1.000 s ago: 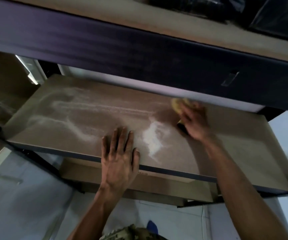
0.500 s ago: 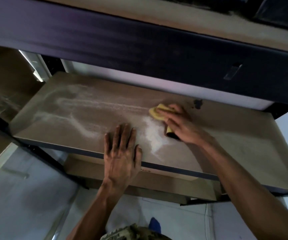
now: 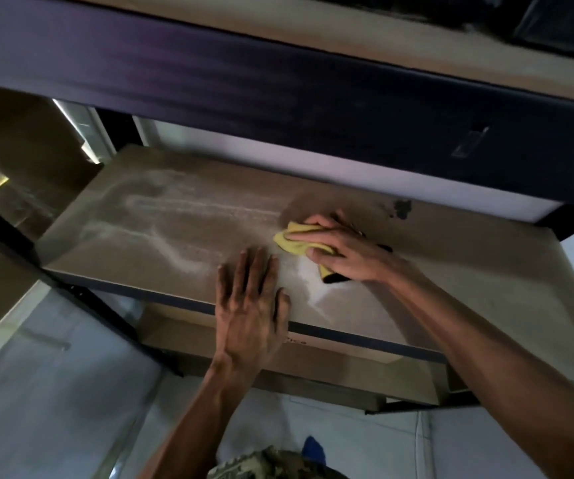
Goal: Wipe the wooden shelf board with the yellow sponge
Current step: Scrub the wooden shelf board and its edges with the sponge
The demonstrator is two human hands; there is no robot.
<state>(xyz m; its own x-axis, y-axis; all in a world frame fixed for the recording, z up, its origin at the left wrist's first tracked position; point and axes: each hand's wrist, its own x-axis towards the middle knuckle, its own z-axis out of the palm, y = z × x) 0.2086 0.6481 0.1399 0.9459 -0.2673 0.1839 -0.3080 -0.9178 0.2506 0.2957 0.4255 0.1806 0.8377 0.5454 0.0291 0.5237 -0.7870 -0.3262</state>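
The left hand (image 3: 249, 305) lies palm down on the wooden shelf board (image 3: 161, 233), close to its front edge. Its fingers (image 3: 244, 267) are straight and held together, pointing toward the board's back, with the thumb spread out to the side. The heel of the hand sits over the front edge. Its bare forearm comes up from below that edge.

The right hand (image 3: 344, 250) sits farther back, near the board's middle. Its fingers (image 3: 308, 236) point toward the board's left end and curl over the yellow sponge (image 3: 292, 242), pressing it down. Its bare forearm crosses the board's front edge at a slant from the right, wrist low and nearly straight.
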